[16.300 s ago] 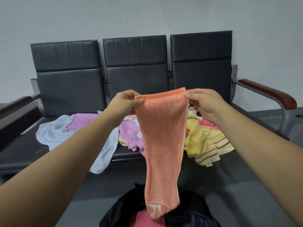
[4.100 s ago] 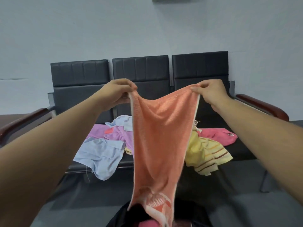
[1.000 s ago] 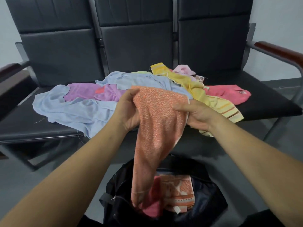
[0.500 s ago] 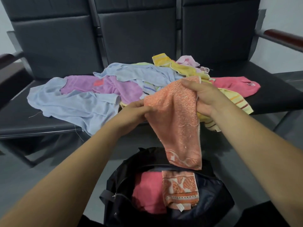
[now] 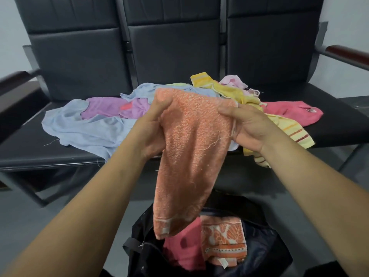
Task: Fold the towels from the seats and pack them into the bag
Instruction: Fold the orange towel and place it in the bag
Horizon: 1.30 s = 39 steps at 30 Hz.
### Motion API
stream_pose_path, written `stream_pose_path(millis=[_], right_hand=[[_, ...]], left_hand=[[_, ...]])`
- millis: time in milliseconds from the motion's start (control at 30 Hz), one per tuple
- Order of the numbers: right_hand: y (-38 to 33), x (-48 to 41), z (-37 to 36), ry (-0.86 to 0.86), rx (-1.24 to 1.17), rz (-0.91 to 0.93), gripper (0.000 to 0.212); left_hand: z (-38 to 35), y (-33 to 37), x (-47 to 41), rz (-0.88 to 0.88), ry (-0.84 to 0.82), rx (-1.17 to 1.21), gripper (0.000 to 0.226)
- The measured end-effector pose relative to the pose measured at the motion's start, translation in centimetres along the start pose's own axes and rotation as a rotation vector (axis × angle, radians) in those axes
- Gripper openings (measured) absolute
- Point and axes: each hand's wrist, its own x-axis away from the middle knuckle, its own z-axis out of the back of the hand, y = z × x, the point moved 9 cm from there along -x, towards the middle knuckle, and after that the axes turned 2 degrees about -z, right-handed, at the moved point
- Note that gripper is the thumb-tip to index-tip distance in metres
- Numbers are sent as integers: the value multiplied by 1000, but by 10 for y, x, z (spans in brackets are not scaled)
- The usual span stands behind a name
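**A:** Where is the orange towel [image 5: 191, 156]?

**B:** It is up in the air in front of the seats [image 5: 30, 150]. Its top edge is spread between the person's two hands. The rest hangs down, and the bordered lower end dangles just over the open black bag [image 5: 271, 248] on the floor.

**A:** How do the fingers lie?

**B:** The left hand [image 5: 151, 130] has its fingers and thumb curled round the top left corner. The right hand [image 5: 246, 126] pinches the top right corner with the thumb in front (a loose thread trails from that edge).

**A:** What lies in the bag?

**B:** There is a folded patterned towel [image 5: 221, 242], and a folded pink towel [image 5: 185, 248] touches its left side.

**A:** And behind the hands?

**B:** Unfolded cloths are heaped on the seats. A light blue cloth [image 5: 85, 130] lies to the left with a purple towel [image 5: 107, 106] on it. A yellow striped towel [image 5: 291, 132] on the right droops over the front edge, and a loose pink towel [image 5: 289, 111] lies just beyond it. A brown armrest [image 5: 347, 54] stands at the far right.
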Motion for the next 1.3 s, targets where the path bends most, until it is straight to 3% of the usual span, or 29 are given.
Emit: stream_pose_path(millis=[100,167,333,433,500,633,767,867,933,1033,1133,1200,1300], right_hand=[[-15,-3,2,97,-47,60,46],[-25,-1,4,157,-62,88,38],[-41,5,6,260,-1,132,31],[-46,5,6,172,-157,130,42],[-41,7,-2,49,-196,62,44],[-18,8,-8,-48,25,-29,27],[-21,2,3,62,55,10,27],[-24,-3,18,189,17,33,33],[-21,-5,18,202,-27,31,44],[-20,-2,10,151,-125,6,57],[-25,1,-1,29,-69,11,30],[-30,2,8,88,25,46,20],[-36,0,26,234,160,131,16]], left_hand=[[6,4,3,-21,-106,-425,57],[14,-1,4,25,-107,-531,49],[13,5,3,9,-15,-360,28],[4,8,3,-7,48,-184,27],[-1,8,2,0,82,-57,36],[-4,12,1,-9,128,77,60],[1,22,3,-65,75,-59,44],[13,36,4,-153,70,-421,28],[22,40,6,-163,97,-601,23],[34,38,8,-166,208,-615,18],[34,32,5,-145,209,-417,15],[25,31,2,-146,90,-359,24],[18,39,4,-206,39,-525,30]])
